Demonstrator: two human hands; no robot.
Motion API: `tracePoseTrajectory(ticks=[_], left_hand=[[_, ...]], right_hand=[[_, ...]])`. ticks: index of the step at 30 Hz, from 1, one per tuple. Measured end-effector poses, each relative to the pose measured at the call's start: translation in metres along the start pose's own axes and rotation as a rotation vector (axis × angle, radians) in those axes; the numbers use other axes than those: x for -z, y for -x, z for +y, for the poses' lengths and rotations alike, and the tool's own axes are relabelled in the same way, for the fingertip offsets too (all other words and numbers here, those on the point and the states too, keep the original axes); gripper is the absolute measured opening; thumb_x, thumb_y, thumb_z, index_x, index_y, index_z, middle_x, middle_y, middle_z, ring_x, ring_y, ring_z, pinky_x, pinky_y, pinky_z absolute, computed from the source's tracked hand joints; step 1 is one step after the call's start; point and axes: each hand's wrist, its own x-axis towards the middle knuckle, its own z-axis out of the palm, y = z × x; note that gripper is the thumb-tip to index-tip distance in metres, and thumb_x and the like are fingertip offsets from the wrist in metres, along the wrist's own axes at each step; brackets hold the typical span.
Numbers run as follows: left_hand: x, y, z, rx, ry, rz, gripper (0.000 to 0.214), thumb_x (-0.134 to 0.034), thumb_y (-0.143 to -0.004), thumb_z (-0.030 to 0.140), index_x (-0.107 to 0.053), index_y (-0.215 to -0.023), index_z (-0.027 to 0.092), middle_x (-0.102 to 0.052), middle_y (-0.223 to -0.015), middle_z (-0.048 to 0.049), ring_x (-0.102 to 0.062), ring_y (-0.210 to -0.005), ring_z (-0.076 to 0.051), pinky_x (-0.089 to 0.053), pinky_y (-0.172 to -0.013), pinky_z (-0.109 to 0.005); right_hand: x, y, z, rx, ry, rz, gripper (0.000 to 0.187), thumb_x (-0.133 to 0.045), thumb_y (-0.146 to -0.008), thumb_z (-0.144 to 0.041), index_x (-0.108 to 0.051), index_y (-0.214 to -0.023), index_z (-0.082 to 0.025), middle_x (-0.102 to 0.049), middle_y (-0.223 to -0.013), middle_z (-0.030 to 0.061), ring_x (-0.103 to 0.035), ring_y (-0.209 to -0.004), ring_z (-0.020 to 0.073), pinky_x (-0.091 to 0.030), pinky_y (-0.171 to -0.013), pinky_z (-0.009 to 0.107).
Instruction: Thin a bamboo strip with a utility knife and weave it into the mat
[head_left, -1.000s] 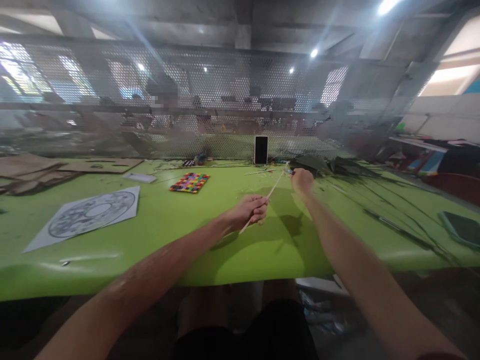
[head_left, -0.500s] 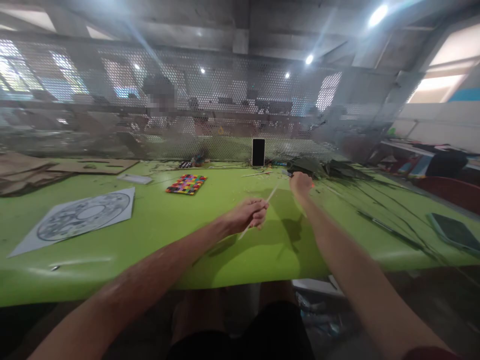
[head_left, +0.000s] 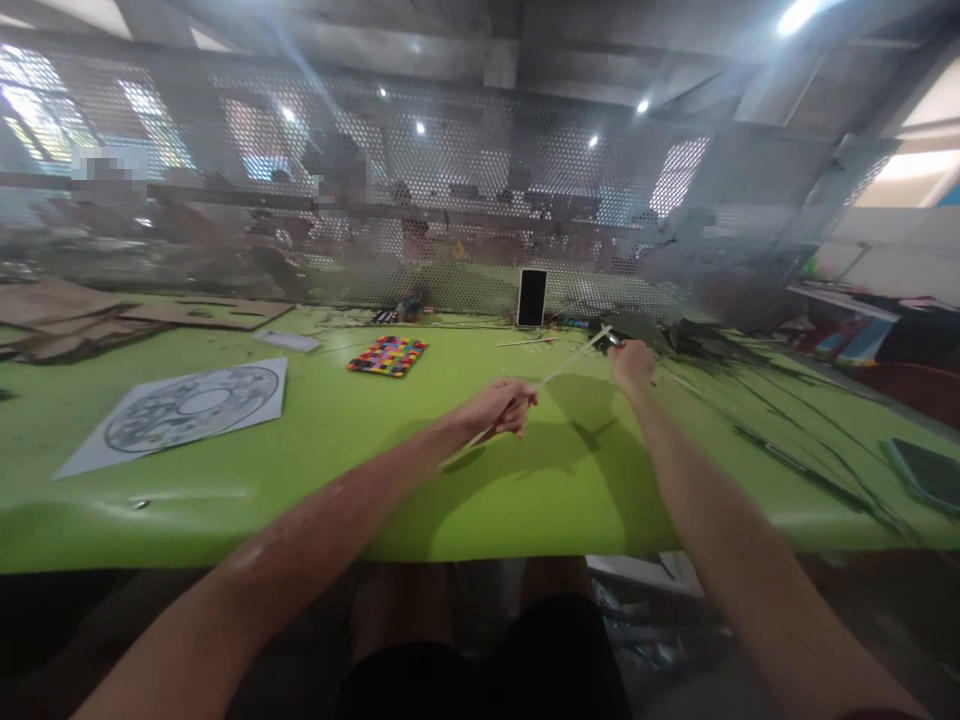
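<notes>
My left hand (head_left: 501, 406) is closed around the lower part of a thin pale stick (head_left: 564, 365), which slants up and to the right above the green table (head_left: 322, 470). My right hand (head_left: 632, 362) is closed in a fist at the stick's upper end, gripping a small dark-handled tool (head_left: 609, 338) against it; I cannot make out the tool's blade. Both hands hover over the middle of the table, a short distance apart.
A printed sheet with a round pattern (head_left: 187, 408) lies at left, a multicoloured woven mat (head_left: 388, 355) and a standing phone (head_left: 532, 297) further back. Dark green leaves and stems (head_left: 735, 370) spread over the right side. Cardboard pieces (head_left: 82, 315) lie at far left, a perforated screen (head_left: 420, 200) behind.
My right hand has shifted a little to the right and along the stick. The stick now points further up and right. The view has tilted slightly.
</notes>
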Motion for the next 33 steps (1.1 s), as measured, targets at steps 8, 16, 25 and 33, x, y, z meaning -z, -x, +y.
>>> tracePoseTrajectory(ticks=[8,16,25,33], left_hand=[[0.005,-0.001,-0.003,-0.055,-0.027,0.002,0.020,-0.043,-0.101,0.019,-0.062,-0.107,0.015,-0.042,-0.046,0.0117,-0.033,-0.033,-0.008,-0.055,-0.050,-0.025],[0.001,0.000,-0.001,0.010,-0.025,0.058,0.016,-0.043,-0.098,0.014,-0.052,-0.085,0.018,-0.052,-0.052,0.0043,-0.046,-0.038,-0.010,-0.053,-0.049,-0.024],[0.002,-0.002,-0.002,-0.002,-0.028,0.166,0.036,-0.034,-0.109,0.025,-0.048,-0.075,0.020,-0.043,-0.051,0.0061,-0.043,-0.040,-0.009,-0.050,-0.050,-0.024],[-0.007,-0.001,0.000,0.004,-0.034,0.148,0.041,-0.032,-0.111,0.029,-0.044,-0.072,0.020,-0.037,-0.050,0.0088,-0.038,-0.041,-0.008,-0.049,-0.051,-0.022]], right_hand=[[0.018,0.002,-0.003,-0.057,-0.107,0.129,0.033,-0.065,-0.101,-0.042,-0.067,-0.121,-0.016,-0.069,-0.120,0.0082,-0.068,-0.105,0.0214,-0.058,-0.092,0.044],[0.024,0.019,-0.028,0.143,-0.099,0.173,0.033,-0.046,-0.103,-0.027,-0.075,-0.109,-0.013,-0.075,-0.106,0.0197,-0.068,-0.100,0.0291,-0.046,-0.081,0.034],[0.003,0.067,-0.066,0.471,0.000,0.020,0.031,-0.053,-0.098,-0.020,-0.078,-0.115,-0.018,-0.078,-0.105,0.0133,-0.069,-0.096,0.0251,-0.044,-0.081,0.030],[0.005,0.061,-0.060,0.425,0.063,0.006,0.032,-0.051,-0.102,-0.025,-0.077,-0.117,-0.016,-0.078,-0.105,0.0147,-0.071,-0.098,0.0266,-0.046,-0.079,0.030]])
